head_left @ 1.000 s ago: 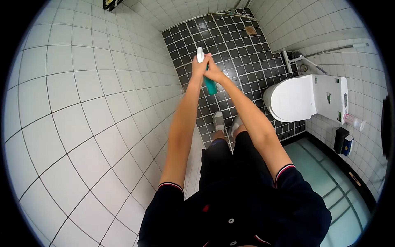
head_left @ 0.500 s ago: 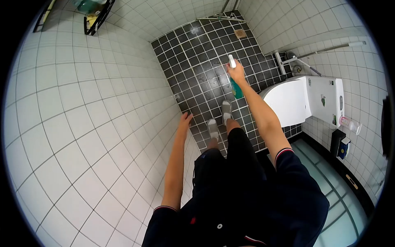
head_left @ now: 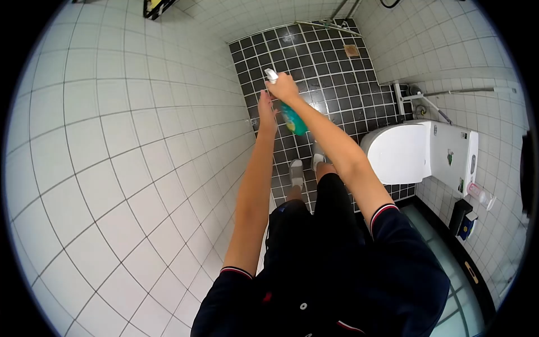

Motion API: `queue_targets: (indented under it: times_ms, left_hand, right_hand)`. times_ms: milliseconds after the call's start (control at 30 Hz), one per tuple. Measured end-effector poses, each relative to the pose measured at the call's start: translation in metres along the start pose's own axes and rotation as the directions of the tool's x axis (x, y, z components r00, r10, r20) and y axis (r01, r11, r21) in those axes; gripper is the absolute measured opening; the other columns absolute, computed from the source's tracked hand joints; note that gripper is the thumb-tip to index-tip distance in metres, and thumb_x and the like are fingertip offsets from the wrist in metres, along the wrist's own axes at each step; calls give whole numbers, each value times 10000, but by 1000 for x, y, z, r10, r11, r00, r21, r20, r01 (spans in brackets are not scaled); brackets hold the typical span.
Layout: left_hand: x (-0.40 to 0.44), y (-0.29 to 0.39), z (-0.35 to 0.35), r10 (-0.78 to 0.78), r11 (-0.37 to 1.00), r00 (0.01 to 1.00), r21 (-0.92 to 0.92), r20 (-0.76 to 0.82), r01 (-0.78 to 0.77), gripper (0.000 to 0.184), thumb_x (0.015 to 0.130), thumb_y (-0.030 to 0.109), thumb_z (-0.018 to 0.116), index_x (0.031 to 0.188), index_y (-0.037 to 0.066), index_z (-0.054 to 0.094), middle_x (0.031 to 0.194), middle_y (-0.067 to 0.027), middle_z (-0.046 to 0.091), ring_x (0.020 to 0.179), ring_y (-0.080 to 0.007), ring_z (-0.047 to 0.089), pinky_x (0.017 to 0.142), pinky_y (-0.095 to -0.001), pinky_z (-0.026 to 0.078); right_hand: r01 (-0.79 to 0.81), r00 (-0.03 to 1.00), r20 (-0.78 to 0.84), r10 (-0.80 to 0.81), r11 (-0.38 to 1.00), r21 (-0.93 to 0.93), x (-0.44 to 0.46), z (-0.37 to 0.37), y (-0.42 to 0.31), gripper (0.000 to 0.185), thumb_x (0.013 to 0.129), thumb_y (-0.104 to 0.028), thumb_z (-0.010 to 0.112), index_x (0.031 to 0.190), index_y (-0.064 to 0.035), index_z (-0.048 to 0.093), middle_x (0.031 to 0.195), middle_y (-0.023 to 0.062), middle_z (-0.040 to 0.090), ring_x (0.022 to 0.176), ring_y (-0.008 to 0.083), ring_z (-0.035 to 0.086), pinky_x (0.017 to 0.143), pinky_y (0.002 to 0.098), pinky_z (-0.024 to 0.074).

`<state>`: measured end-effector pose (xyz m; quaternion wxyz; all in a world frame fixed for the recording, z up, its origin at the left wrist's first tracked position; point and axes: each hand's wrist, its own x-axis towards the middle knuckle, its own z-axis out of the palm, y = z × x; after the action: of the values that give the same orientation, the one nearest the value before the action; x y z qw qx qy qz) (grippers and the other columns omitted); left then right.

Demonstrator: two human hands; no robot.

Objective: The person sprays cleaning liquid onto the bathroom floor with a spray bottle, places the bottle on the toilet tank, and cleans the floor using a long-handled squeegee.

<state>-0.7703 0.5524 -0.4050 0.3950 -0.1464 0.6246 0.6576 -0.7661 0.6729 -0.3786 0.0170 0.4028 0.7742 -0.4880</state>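
A green spray bottle [head_left: 293,119] with a white spray head [head_left: 272,75] hangs above the dark tiled floor. My right hand [head_left: 284,87] is wrapped round its neck, just below the spray head. Close by on the left, my left hand [head_left: 268,114] is raised beside the bottle with its fingers apart and nothing in it. Whether its fingertips touch the bottle cannot be made out.
White tiled wall [head_left: 135,146] on the left. At the right stand a toilet [head_left: 396,153], a long-handled pole [head_left: 460,91] and a pink-and-clear container [head_left: 479,194]. A floor drain [head_left: 351,51] lies farther off. Black shelf [head_left: 158,8] at top left.
My right hand has carried the bottle left from its place half a second ago. My left hand has risen from low by the wall to beside the bottle.
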Motion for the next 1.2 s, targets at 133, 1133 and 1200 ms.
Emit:
queue_targets:
  times_ms: [133, 1133, 1200]
  left_hand:
    - [-1, 2, -22, 69, 996, 991, -43, -117, -74, 704, 895, 596, 406, 1338, 49, 394, 1445, -148, 326, 1330, -277, 282, 1058, -502, 227]
    - [-122, -157, -220, -135, 942, 943, 255, -304, 217, 485, 864, 421, 529, 1218, 90, 501, 1223, -68, 500, 1128, -219, 441, 889, -426, 389]
    - [-133, -164, -228, -179, 896, 950, 356, -255, 265, 534, 854, 439, 544, 1249, 84, 492, 1278, -86, 491, 1188, -241, 433, 930, -431, 381]
  right_hand:
    - [-12, 1000, -10, 13, 999, 48, 1, 13, -21, 407, 744, -381, 695, 958, -36, 659, 956, 227, 660, 945, 402, 625, 823, 466, 504]
    - [325, 871, 487, -66, 821, -469, -91, 73, 107, 310, 758, -307, 643, 965, -76, 660, 955, 191, 664, 890, 344, 652, 775, 439, 531]
    - [382, 852, 514, -102, 792, -476, -105, 86, 116, 299, 759, -280, 633, 950, -51, 657, 958, 183, 667, 903, 341, 652, 793, 434, 525]
